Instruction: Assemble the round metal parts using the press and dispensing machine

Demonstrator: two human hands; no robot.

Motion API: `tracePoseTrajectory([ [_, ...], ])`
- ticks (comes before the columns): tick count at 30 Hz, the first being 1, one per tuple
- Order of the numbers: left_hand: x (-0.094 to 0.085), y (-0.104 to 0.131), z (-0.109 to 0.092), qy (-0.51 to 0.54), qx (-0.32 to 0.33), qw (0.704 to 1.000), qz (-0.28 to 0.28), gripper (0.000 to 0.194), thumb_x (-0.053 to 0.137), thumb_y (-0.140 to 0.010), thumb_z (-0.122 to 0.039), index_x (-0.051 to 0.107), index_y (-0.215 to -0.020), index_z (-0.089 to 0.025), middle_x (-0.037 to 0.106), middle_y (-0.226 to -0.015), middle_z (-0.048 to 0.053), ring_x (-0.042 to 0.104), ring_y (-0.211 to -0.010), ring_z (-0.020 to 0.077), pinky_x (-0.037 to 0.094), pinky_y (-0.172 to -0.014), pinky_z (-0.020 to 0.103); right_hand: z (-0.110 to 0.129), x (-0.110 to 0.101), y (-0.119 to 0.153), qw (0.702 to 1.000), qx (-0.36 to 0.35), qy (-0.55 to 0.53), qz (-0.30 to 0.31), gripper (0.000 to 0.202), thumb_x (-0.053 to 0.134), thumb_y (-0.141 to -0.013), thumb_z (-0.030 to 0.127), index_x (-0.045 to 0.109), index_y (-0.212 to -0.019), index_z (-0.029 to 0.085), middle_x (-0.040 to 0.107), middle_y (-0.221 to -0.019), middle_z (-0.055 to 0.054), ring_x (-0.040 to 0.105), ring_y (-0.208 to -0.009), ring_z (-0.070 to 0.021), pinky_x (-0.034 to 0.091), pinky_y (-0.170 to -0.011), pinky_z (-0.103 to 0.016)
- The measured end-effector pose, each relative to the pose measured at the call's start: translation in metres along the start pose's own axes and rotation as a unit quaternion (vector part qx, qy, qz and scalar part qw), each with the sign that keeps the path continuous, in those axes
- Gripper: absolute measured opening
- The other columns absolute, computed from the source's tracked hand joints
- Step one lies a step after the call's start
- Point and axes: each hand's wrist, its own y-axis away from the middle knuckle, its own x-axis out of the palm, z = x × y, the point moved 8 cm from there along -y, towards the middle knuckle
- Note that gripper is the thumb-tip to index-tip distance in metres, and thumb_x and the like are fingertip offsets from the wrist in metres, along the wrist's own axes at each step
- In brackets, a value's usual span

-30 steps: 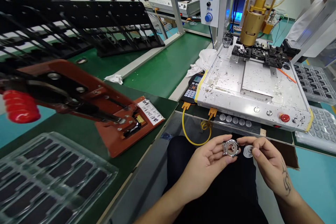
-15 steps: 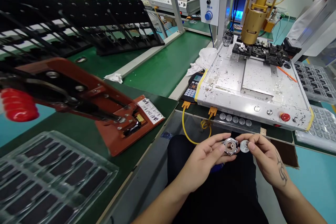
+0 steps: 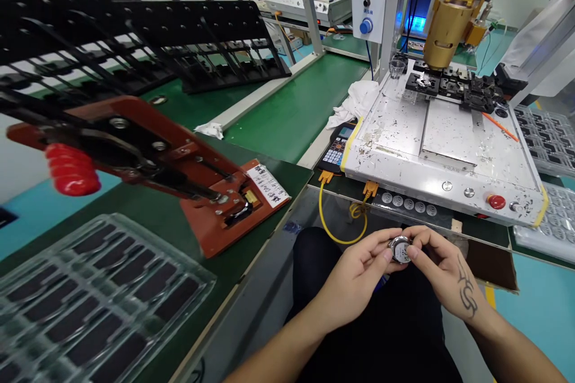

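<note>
My left hand [image 3: 357, 278] grips a round silver watch case [image 3: 393, 243] between thumb and fingers, above my lap. Over the case's face lies a thin round disc [image 3: 401, 252] with grey print on it. The thumb and fingers of my right hand [image 3: 444, 266] are closed at the disc's right edge, against the case. Whether the disc sits fully inside the rim, I cannot tell. Fingers cover parts of both pieces.
To the left stand a brown clamp press [image 3: 211, 215] with a red handle [image 3: 72, 170] and a clear compartment tray [image 3: 179, 317]. Ahead right is a white dispensing machine [image 3: 381, 158] with a gold head [image 3: 444, 33]. A yellow cable [image 3: 323, 221] hangs near my knee.
My right hand has moved left and brought the disc from beside the watch case onto its face. The left hand still holds the case. The view has shifted slightly.
</note>
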Motion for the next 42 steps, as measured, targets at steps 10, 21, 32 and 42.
tracePoseTrajectory([
  [10, 0.005, 0.002, 0.0, -0.004, 0.01, 1.0, 0.009, 0.04, 0.071, -0.098, -0.042, 0.071, -0.133, -0.023, 0.077, -0.127, 0.011, 0.073, -0.117, 0.0268, 0.061, -0.104, 0.039, -0.001, -0.002, 0.002, 1.0, -0.005, 0.013, -0.018, 0.027, 0.066, -0.1, 0.047, 0.062, -0.088, 0.024, 0.07, -0.121, -0.007, 0.066, -0.108, -0.0241, 0.053, -0.094, -0.035],
  [21, 0.005, 0.002, 0.001, -0.097, 0.035, 0.995, -0.007, 0.038, 0.067, -0.101, -0.036, 0.068, -0.135, -0.02, 0.076, -0.13, 0.012, 0.074, -0.117, 0.0275, 0.06, -0.105, 0.037, 0.01, -0.002, 0.003, 0.989, -0.092, 0.109, -0.04, 0.02, 0.063, -0.103, 0.036, 0.06, -0.086, 0.026, 0.068, -0.112, -0.006, 0.065, -0.106, -0.0237, 0.051, -0.09, -0.038],
  [32, -0.004, 0.004, -0.019, -0.39, 0.11, 0.914, 0.024, 0.055, 0.046, -0.106, -0.028, 0.039, -0.16, -0.021, 0.07, -0.14, 0.015, 0.067, -0.129, 0.0286, 0.054, -0.11, 0.048, 0.014, 0.015, -0.006, 0.955, -0.202, 0.212, 0.046, 0.02, 0.054, -0.107, 0.029, 0.066, -0.123, 0.027, 0.066, -0.118, -0.008, 0.064, -0.106, -0.022, 0.052, -0.095, -0.037],
  [42, -0.023, 0.005, -0.033, -0.125, 0.088, 0.984, -0.093, 0.027, 0.075, -0.093, -0.041, 0.068, -0.106, -0.017, 0.073, -0.089, 0.004, 0.072, -0.077, 0.0166, 0.064, -0.076, 0.03, -0.002, 0.034, -0.03, 0.992, 0.016, -0.12, 0.027, 0.039, 0.08, -0.088, 0.055, 0.067, -0.095, 0.02, 0.06, -0.072, 0.002, 0.047, -0.056, -0.0085, 0.039, -0.05, -0.022],
])
